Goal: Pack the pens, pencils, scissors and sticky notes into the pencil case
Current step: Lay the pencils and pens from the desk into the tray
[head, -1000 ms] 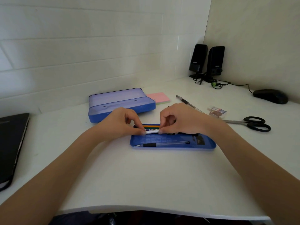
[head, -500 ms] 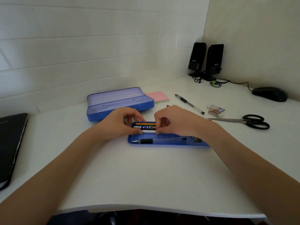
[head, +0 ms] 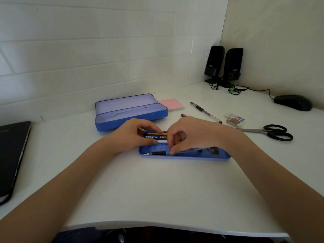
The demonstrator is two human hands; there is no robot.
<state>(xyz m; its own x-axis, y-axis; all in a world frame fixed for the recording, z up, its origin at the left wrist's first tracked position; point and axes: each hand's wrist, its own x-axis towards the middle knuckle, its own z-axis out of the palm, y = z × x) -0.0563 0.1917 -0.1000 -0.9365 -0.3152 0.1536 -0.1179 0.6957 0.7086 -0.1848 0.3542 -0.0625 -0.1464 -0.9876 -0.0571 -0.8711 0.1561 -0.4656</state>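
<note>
The desk [head: 157,193] meets walls at the rear and right. Its curved front edge runs near the viewer, with bare surface between that edge and the tray [head: 184,157].

The left hand [head: 135,135] has curled fingers. Its thumb and forefinger pinch the left end of a pencil bundle [head: 157,136] over the tray's rear left part. The right hand [head: 191,134] also has curled fingers. Its fingertips [head: 171,152] reach down to the clear pen [head: 175,152] that lies along the tray's front wall. Whether they grip the pen or only touch it cannot be told.

The tray lies in front of the open case [head: 129,113], which shows nothing inside. A small dark item sits at the tray's right end, too unclear to identify.

Pink sticky notes [head: 172,104] lie just right of the case. A second pen [head: 205,112], an eraser [head: 234,119] and scissors [head: 270,132] lie further right. Speakers [head: 223,65] and a mouse [head: 292,102] occupy the rear corner. A laptop [head: 12,155] sits at the left edge.
</note>
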